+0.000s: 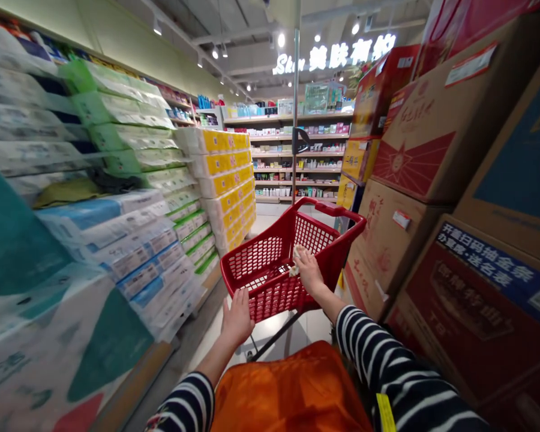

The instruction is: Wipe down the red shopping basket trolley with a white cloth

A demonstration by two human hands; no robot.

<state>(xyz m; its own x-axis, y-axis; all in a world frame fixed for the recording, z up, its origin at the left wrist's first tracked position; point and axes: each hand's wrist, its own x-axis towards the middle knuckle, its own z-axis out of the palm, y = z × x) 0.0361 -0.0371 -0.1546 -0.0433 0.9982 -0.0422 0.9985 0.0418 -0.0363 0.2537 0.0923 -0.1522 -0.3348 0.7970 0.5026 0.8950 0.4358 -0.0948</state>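
A red plastic shopping cart [270, 294] stands in front of me, turned at an angle, its basket wall full of small holes. My right hand [309, 273] is on the near upper rim, closed over a crumpled whitish cloth [299, 251]. Part of that cloth hangs out beneath the fingers. At the near left corner of the basket, my left hand [238, 317] rests against the outside and rim. Its fingers are stretched out and the thumb is apart, with nothing seen in it. The cart's handle [328, 209] is at the far side.
Stacked tissue packs [139, 252] line the left, with yellow-and-white packs [227, 174] beyond. Cardboard cartons [409, 144] rise close on the right. A metal pole [296, 90] stands behind the cart, and product shelves [274, 138] run across the back.
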